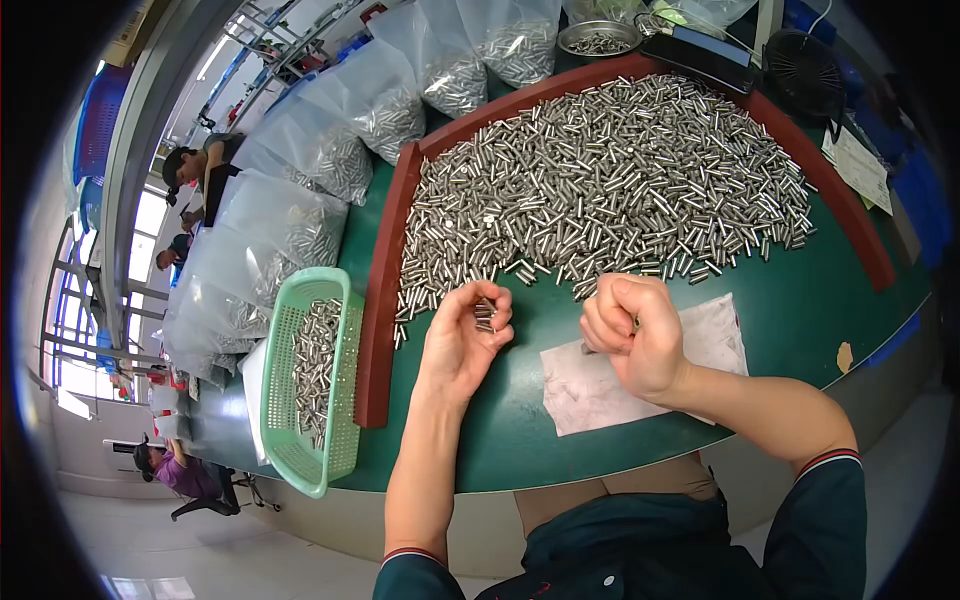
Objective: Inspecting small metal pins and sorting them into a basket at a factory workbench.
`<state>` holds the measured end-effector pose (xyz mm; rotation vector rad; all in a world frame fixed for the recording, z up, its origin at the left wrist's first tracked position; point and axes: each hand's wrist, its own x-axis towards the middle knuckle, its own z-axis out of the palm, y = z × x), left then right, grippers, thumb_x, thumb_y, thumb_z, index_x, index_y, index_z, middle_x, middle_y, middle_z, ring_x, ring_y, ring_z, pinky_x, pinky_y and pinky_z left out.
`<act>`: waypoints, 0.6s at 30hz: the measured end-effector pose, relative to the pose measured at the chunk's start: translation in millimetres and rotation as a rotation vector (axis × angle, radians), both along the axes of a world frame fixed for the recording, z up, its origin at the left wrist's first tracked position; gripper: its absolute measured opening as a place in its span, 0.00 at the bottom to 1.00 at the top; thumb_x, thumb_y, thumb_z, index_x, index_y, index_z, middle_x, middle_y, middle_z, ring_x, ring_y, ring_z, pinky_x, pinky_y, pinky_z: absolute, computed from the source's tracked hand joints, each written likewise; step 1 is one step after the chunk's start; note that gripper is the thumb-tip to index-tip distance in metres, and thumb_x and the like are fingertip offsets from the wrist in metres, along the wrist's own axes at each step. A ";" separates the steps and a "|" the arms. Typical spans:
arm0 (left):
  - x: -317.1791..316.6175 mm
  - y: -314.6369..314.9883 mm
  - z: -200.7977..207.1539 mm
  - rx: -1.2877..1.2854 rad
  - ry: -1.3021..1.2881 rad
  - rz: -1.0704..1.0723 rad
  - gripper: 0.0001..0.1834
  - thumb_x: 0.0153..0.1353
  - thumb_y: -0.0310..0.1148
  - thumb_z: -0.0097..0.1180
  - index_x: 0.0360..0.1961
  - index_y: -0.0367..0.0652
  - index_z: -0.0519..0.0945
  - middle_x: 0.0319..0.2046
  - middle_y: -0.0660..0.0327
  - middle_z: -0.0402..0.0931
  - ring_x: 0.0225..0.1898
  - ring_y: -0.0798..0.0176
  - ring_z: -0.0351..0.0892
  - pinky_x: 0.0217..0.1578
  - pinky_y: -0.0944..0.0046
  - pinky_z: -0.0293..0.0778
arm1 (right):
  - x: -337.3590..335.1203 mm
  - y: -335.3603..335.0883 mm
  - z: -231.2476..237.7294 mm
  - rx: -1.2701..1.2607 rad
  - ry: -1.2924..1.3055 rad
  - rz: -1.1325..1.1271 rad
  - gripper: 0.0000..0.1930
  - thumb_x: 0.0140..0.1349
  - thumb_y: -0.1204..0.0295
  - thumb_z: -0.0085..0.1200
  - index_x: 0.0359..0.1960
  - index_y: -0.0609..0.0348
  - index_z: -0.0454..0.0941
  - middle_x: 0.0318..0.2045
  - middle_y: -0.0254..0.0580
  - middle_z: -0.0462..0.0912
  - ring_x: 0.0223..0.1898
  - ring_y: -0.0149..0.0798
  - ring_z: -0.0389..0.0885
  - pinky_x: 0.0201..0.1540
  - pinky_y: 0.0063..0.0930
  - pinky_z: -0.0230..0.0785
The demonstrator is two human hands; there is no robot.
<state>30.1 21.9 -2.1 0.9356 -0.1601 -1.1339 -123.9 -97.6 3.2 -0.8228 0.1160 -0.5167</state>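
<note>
A wide heap of short silver metal pins point(600, 170) covers the far half of the green table. At its near edge, my left hand point(468, 335) is curled with the palm turned up, and several metal pins point(485, 315) show inside its fingers. To the right, my right hand point(637, 330) is closed in a fist above a stained white cloth point(590, 395). Its fingers hide most of what they hold; a small grey bit shows at the lower edge of the fist. The two hands are apart.
Dark red wooden strips point(380, 300) border the heap. A pale green basket point(345, 400) with metal pins stands at the left. Clear plastic bags of pins point(390, 110) line the far left. A metal bowl point(600, 40) and a black fan point(803, 75) are at the back. Other people sit far left.
</note>
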 end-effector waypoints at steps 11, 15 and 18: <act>-6.1 -31.2 -16.5 0.766 -1.766 0.210 0.15 0.45 0.40 0.61 0.19 0.38 0.75 0.07 0.58 0.66 0.11 0.55 0.67 0.16 0.58 0.63 | 1.7 2.7 0.4 -0.022 0.028 0.006 0.17 0.55 0.69 0.33 0.09 0.54 0.51 0.07 0.28 0.52 0.11 0.23 0.46 0.15 0.19 0.39; -10.1 -25.5 -10.4 0.735 -1.774 0.096 0.06 0.45 0.30 0.57 0.21 0.38 0.76 0.09 0.57 0.67 0.13 0.54 0.70 0.18 0.57 0.65 | 3.5 0.3 -2.0 -0.023 0.031 -0.006 0.17 0.55 0.69 0.33 0.09 0.54 0.51 0.07 0.28 0.52 0.11 0.22 0.46 0.15 0.19 0.39; -15.5 -19.7 -8.2 0.556 -1.963 0.022 0.03 0.46 0.27 0.54 0.21 0.39 0.74 0.12 0.55 0.70 0.16 0.51 0.72 0.19 0.56 0.67 | 0.8 -1.9 0.6 -0.048 0.044 -0.060 0.17 0.55 0.66 0.35 0.09 0.53 0.52 0.05 0.29 0.52 0.10 0.24 0.44 0.15 0.21 0.37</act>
